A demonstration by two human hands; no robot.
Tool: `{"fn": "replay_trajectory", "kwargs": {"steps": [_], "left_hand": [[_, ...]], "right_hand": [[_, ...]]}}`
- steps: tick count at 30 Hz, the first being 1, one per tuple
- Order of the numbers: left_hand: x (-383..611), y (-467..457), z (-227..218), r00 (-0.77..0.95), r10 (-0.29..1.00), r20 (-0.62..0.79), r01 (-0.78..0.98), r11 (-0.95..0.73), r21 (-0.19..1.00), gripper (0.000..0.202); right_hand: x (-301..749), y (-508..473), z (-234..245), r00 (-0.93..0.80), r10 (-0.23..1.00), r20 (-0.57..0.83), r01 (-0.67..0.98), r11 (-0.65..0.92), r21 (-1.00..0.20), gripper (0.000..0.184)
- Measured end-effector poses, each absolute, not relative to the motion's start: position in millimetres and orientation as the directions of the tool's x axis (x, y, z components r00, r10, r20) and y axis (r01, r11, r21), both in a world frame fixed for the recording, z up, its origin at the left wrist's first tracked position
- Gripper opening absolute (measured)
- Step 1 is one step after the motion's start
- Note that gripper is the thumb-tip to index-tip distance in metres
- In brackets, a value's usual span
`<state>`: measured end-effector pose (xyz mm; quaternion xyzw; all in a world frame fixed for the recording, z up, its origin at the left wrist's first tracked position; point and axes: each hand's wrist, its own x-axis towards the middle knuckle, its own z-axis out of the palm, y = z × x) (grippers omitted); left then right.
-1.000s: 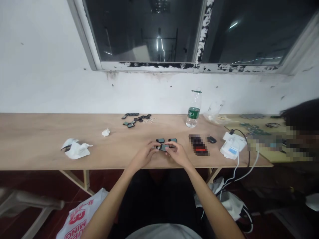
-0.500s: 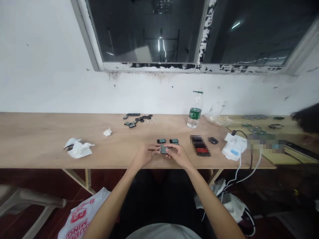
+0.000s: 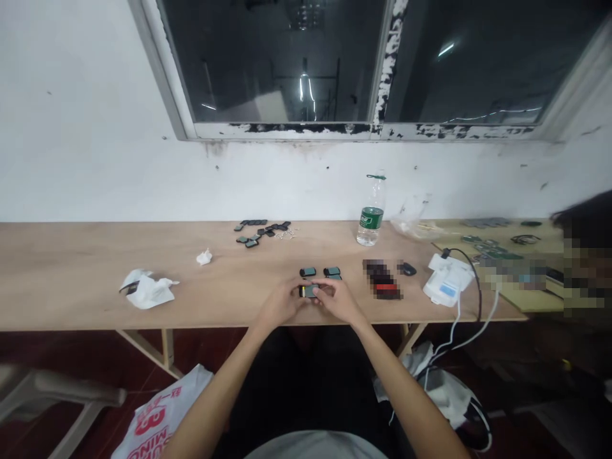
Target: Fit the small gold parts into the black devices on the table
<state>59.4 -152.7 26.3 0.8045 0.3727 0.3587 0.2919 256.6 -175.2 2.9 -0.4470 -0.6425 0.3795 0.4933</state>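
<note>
Between my two hands, near the table's front edge, is a small black-framed module with a grey-green face (image 3: 308, 291); a yellow strip shows at its left end. The fingers of my left hand (image 3: 282, 302) close on its left side. My right hand (image 3: 340, 302) grips the right side, thumb on the face. Just beyond my fingers lie similar modules: a left one (image 3: 307, 271) and a right one (image 3: 331, 271), with others partly hidden by my hands. Farther back is a loose group of several such modules (image 3: 248, 241), beside small white bits (image 3: 285, 234).
On the wooden table (image 3: 86, 274) are crumpled tissues (image 3: 155, 291), a water bottle (image 3: 371, 220), a blurred dark-and-red item (image 3: 382, 280), a black oval object (image 3: 408, 269) and a white device with cables (image 3: 448, 280). Another person's head (image 3: 586, 217) is at the right edge.
The held module has shifted slightly left in my hands, and its yellow-striped left end now shows. Both hands stay close together. At the right, the other person has leaned farther into view.
</note>
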Motion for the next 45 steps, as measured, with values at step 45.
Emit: {"fn": "replay_trajectory", "kwargs": {"steps": [45], "left_hand": [[28.7,-122.4,10.5,0.412,0.815,0.407,0.507,-0.576,0.641,0.025]], "right_hand": [[327.7,-166.8,9.0,0.082,0.927,0.367,0.552,0.264,-0.791,0.025]]}}
